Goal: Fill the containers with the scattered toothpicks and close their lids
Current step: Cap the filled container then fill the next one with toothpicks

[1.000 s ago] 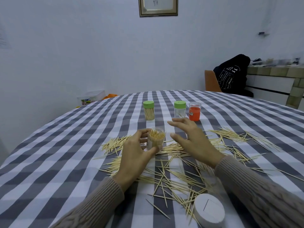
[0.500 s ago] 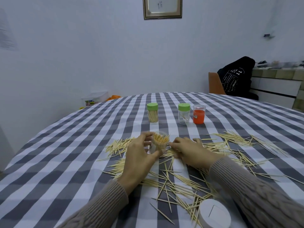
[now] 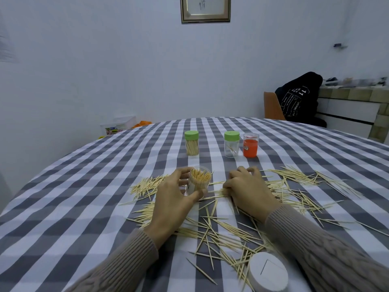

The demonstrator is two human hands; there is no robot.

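Gathering toothpicks (image 3: 212,226), the right hand (image 3: 246,189) has dropped to the tabletop (image 3: 84,186), fingers curled on them; the left hand (image 3: 174,199) grips the open, nearly full jar (image 3: 199,180). 2 green-lidded jars (image 3: 191,143) stand behind.

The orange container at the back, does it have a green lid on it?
No, the orange container stands open-topped with no green lid, unlike the two green-lidded containers beside it.

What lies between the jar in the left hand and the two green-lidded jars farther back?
In the head view, only bare checked tablecloth lies between the open jar held by the left hand and the green-lidded jars; no toothpicks there.
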